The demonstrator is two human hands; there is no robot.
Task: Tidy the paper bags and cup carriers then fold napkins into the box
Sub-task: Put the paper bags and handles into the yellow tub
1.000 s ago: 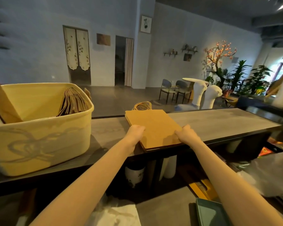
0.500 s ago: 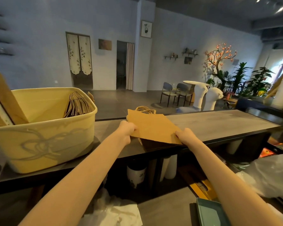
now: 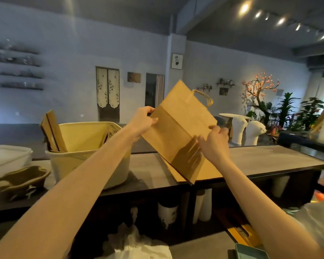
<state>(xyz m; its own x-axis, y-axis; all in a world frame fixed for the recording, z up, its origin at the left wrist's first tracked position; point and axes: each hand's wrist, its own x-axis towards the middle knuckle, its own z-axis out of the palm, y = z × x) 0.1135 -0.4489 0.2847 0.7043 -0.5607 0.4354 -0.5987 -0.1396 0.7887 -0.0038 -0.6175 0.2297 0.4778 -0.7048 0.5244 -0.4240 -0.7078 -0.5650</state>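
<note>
A stack of flat brown paper bags (image 3: pixel 178 128) with twine handles stands tilted on its lower edge on the grey counter (image 3: pixel 269 159). My left hand (image 3: pixel 142 120) grips the stack's left edge. My right hand (image 3: pixel 213 144) holds its right edge, thumb on the front face. To the left, a cream tub (image 3: pixel 86 159) holds more paper bags (image 3: pixel 110 131) and upright brown cardboard pieces (image 3: pixel 52 131).
A white lidded container (image 3: pixel 7 157) and a shallow brown dish (image 3: pixel 21 182) sit at the far left of the counter. White cups stand under the counter. A green tray (image 3: pixel 251 251) lies at the bottom right. Chairs, plants and a lit tree stand in the room beyond.
The bag stack lay flat on the counter a second ago. Both hands have lifted and tipped it up onto its lower edge. The camera has tilted upward.
</note>
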